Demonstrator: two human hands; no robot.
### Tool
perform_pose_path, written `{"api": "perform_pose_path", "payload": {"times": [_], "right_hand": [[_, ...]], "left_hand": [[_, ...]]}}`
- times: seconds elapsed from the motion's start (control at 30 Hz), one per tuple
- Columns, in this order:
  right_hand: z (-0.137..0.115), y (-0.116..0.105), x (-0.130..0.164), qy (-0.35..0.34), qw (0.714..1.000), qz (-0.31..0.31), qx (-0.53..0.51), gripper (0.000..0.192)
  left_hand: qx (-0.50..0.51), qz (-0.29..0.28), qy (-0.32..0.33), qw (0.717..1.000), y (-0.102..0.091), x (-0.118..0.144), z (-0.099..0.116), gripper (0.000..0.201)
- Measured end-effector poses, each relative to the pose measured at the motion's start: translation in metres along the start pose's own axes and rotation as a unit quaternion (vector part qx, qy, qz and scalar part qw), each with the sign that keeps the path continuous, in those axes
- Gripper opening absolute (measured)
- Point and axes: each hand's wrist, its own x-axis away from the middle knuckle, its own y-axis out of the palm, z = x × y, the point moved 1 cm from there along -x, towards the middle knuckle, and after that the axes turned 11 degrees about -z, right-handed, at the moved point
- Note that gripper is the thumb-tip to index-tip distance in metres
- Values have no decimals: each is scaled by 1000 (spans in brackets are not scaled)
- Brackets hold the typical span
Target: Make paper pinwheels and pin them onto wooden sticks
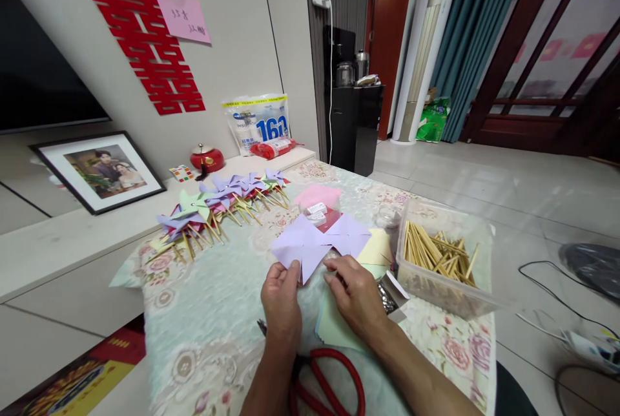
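Observation:
A lilac paper pinwheel [310, 245] is held just above the flowered tablecloth [213, 312]. My left hand [281, 303] pinches its lower left flap. My right hand [356, 293] grips the lower right edge, over a stack of pale green and yellow paper squares [372, 251]. Red-handled scissors [334, 380] lie under my forearms near the front of the table. A clear plastic box [448, 290] of wooden sticks [436, 251] stands right of my right hand.
A row of finished paper pinwheels on sticks [223, 203] lies along the far left of the table. Pink paper [317, 195] and a small packet sit behind the lilac one. A framed photo [99, 170] leans on the ledge at left. Cables [557, 293] trail on the floor at right.

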Motion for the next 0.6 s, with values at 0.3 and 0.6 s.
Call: {"api": "perform_pose_path", "payload": {"times": [0.3, 0.6], "right_hand": [[-10, -5, 2, -4, 997, 29, -72, 24], [9, -11, -2, 117, 890, 112, -425, 50]], "left_hand": [[105, -38, -46, 993, 4, 4, 11, 30], [109, -138, -35, 984, 9, 11, 22, 35]]}}
